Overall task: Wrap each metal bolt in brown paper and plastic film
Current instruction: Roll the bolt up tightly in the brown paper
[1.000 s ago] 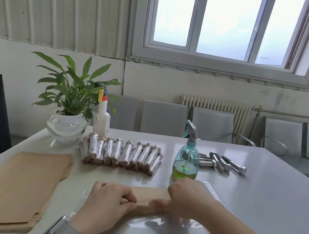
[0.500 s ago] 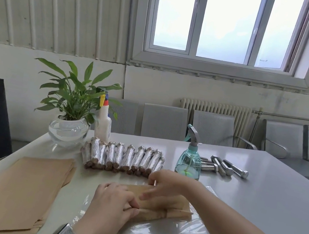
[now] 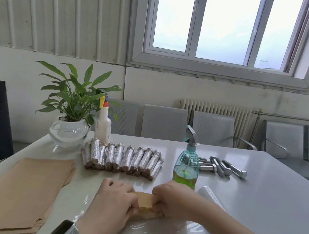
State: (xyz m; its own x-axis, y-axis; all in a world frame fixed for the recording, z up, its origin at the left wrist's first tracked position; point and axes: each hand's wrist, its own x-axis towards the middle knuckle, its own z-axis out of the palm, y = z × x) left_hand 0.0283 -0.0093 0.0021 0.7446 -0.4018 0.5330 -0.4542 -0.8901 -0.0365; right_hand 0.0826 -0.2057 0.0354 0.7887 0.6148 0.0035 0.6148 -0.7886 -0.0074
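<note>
Brown paper roll (image 3: 145,204) lies on clear plastic film (image 3: 153,233) near the white table's (image 3: 255,210) front edge, open tabletop stretching away to the right. Left hand (image 3: 111,208) and right hand (image 3: 171,201) both curl knuckles-up, pinching the roll's two ends. Stacked paper sheets (image 3: 19,195) sit left. Behind: wrapped bolts (image 3: 122,159) in a row, about ten; bare bolts (image 3: 222,167), roughly five; two spray bottles.
</note>
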